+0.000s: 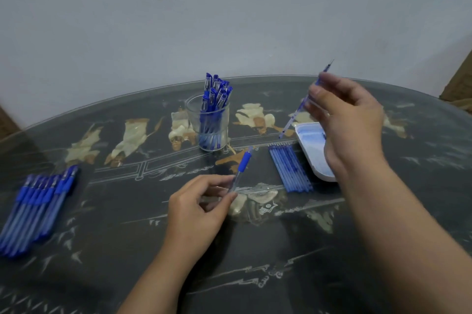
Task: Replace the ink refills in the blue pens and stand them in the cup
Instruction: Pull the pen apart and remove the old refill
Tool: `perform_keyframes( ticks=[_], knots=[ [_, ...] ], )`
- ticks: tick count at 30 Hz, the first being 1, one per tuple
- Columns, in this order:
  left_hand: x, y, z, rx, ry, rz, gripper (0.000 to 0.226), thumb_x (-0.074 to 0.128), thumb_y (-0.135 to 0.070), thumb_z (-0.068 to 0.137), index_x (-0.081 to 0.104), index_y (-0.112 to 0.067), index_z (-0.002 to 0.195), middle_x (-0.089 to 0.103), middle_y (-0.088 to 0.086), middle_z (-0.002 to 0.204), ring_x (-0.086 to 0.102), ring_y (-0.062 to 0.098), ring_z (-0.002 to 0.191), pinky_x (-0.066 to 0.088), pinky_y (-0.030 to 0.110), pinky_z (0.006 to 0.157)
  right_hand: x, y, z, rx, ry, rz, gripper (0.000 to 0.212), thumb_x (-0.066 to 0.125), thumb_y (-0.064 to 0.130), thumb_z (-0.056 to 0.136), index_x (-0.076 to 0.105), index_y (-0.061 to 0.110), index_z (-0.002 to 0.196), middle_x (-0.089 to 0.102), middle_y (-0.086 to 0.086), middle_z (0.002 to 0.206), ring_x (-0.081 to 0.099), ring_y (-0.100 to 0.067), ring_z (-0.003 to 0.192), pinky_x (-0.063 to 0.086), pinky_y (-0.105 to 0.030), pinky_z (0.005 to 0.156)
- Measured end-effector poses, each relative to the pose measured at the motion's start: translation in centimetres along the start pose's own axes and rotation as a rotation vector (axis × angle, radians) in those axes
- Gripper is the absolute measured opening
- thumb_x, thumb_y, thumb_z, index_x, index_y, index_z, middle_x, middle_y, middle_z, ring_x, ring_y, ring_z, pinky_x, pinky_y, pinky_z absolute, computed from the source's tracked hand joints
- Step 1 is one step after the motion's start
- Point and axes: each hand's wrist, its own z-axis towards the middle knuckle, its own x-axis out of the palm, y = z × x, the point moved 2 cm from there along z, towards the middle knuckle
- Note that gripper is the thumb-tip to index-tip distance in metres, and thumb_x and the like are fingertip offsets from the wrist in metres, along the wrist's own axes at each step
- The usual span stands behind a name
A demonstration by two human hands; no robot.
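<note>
- Right hand (350,119), at two o'clock: smeared by motion blur. Its fingertips pinch a thin refill (292,119), but the exact point of contact is unclear.
- White tray (306,140), at three o'clock: the right part is hidden behind that hand and wrist, and the contents are unreadable (only a bluish tint shows).
- Left hand (196,206), near centre: its fingers cover the lower end of the pen barrel (242,165) it holds.
- Row of pens (38,206), at nine o'clock: soft and overlapping, with ends cut by the left edge. Their number is unclear.
- Glass cup (191,114), at twelve o'clock: the capped pens (215,94) inside overlap, so their number is unclear.
- Brown shape (459,78), at the right edge: cut off and unidentifiable.
</note>
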Motion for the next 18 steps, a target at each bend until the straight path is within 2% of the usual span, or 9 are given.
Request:
perform_keyframes(
  ticks=[1, 4, 7, 10, 14, 18],
  knots=[
    [0.0, 0.2, 0.0, -0.017, -0.018, -0.016, 0.030, 0.080, -0.001, 0.072, 0.075, -0.024, 0.091, 0.072, -0.003, 0.084, 0.068, 0.007, 0.076, 0.051, 0.012, 0.063, -0.1, -0.3, 0.6, 0.017, 0.034, -0.100, 0.023, 0.068, -0.009, 0.083, 0.069, 0.012, 0.092, 0.069, -0.002, 0.082, 0.065, -0.013, 0.071, 0.056, -0.022, 0.071],
    [0.0, 0.3, 0.1, -0.037, -0.039, -0.036, 0.031, 0.081, 0.000, 0.071, 0.075, -0.023, 0.091, 0.073, -0.004, 0.084, 0.068, 0.008, 0.075, 0.052, 0.013, 0.068, -0.6, -3.4, 1.2, 0.067, 0.204, -0.631, 0.023, 0.073, -0.003, 0.080, 0.073, 0.019, 0.088, 0.072, -0.003, 0.079, 0.066, -0.013, 0.064, 0.057, -0.026, 0.072],
    [0.0, 0.5, 0.2, -0.046, -0.042, -0.038, 0.031, 0.081, 0.001, 0.071, 0.075, -0.023, 0.091, 0.073, -0.003, 0.084, 0.069, 0.009, 0.075, 0.052, 0.013, 0.069, -1.1, -6.3, 1.3, 0.130, 0.320, -0.933, 0.015, 0.075, 0.001, 0.081, 0.074, 0.013, 0.090, 0.071, -0.001, 0.077, 0.067, -0.012, 0.067, 0.057, -0.020, 0.071],
    [0.0, 0.5, 0.2, -0.056, -0.039, -0.042, 0.031, 0.081, 0.001, 0.071, 0.075, -0.023, 0.090, 0.073, -0.004, 0.084, 0.069, 0.009, 0.075, 0.052, 0.013, 0.070, -1.4, -7.9, 1.8, 0.129, 0.360, -1.107, 0.014, 0.076, 0.005, 0.080, 0.074, 0.013, 0.091, 0.072, -0.006, 0.084, 0.068, -0.018, 0.080, 0.053, -0.024, 0.072],
    [0.1, 0.5, 0.3, -0.061, -0.037, -0.041, 0.033, 0.081, 0.001, 0.071, 0.075, -0.025, 0.089, 0.073, -0.005, 0.083, 0.069, 0.007, 0.075, 0.051, 0.012, 0.068, -1.5, -8.9, 2.1, 0.112, 0.365, -1.183, 0.014, 0.078, 0.008, 0.077, 0.072, 0.017, 0.085, 0.069, -0.003, 0.081, 0.065, -0.018, 0.080, 0.044, -0.022, 0.066],
    [0.0, 0.4, 0.3, -0.060, -0.029, -0.041, 0.032, 0.081, 0.000, 0.071, 0.075, -0.024, 0.090, 0.073, -0.007, 0.083, 0.069, 0.008, 0.076, 0.051, 0.012, 0.067, -1.5, -9.4, 2.2, 0.122, 0.366, -1.195, 0.018, 0.080, 0.010, 0.075, 0.067, 0.021, 0.082, 0.069, -0.004, 0.084, 0.065, -0.019, 0.081, 0.049, -0.026, 0.069]
  ],
)
